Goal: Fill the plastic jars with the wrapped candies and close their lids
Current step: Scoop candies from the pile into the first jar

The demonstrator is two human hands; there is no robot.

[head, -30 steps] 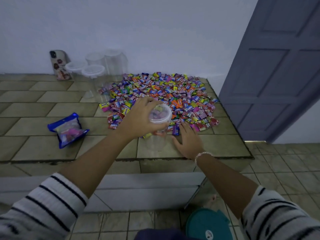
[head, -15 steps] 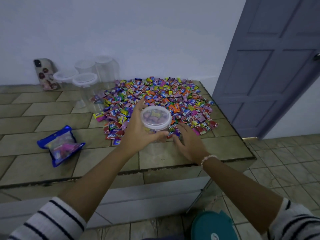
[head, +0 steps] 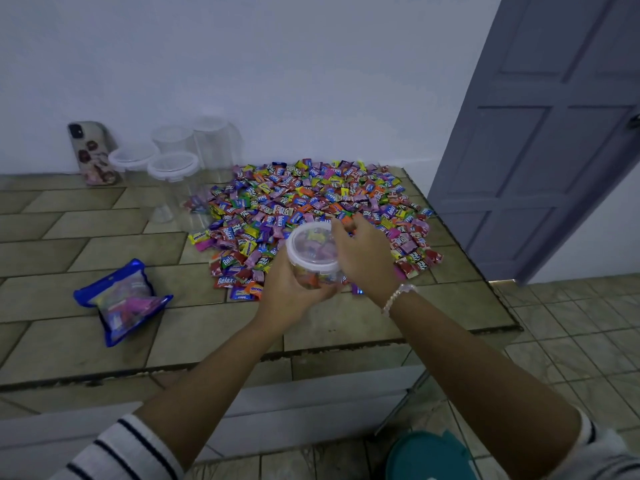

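Fingers of left hand (head: 287, 289) grasp the candy-filled jar (head: 311, 277); right hand (head: 363, 258) fingers curl around its lid (head: 308, 242) above the tabletop (head: 346, 317)

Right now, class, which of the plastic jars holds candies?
The jar gripped in the left hand, at the near edge of the candy pile: coloured wrappers show through its clear side. The jars at the back, beside the phone, look empty.

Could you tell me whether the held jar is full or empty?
Full: wrapped candies show through the clear plastic jar right up to its rim.
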